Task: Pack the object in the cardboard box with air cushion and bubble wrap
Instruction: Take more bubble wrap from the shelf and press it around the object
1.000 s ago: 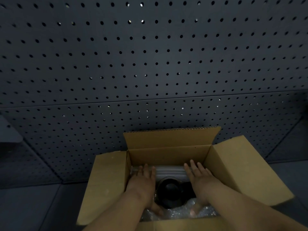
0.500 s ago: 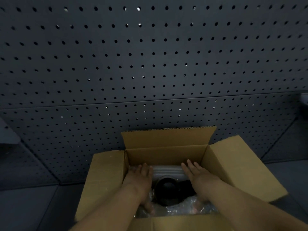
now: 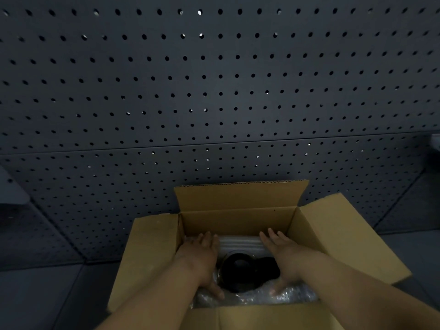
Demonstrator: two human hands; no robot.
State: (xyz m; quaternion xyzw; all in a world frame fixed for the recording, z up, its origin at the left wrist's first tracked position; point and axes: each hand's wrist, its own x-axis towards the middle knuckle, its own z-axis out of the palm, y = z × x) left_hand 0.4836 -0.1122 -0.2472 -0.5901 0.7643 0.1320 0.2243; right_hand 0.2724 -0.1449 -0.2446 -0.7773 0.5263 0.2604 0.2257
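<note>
Against a dark pegboard wall (image 3: pixel 214 91) dotted with rows of small holes, an open cardboard box (image 3: pixel 238 222) sits on a dark grey surface (image 3: pixel 42 301), its flaps spread to the left, right and back. Seen from the head camera, both hands reach down inside the box. The left hand (image 3: pixel 200 256) and right hand (image 3: pixel 281 253) lie flat with fingers straight, gripping nothing, pressing on either side of a round black object (image 3: pixel 240 270). White air cushion (image 3: pixel 238 242) lies behind the object at the box's far wall; clear bubble wrap (image 3: pixel 257 296) sits crumpled along the near wall, under both thumbs.
</note>
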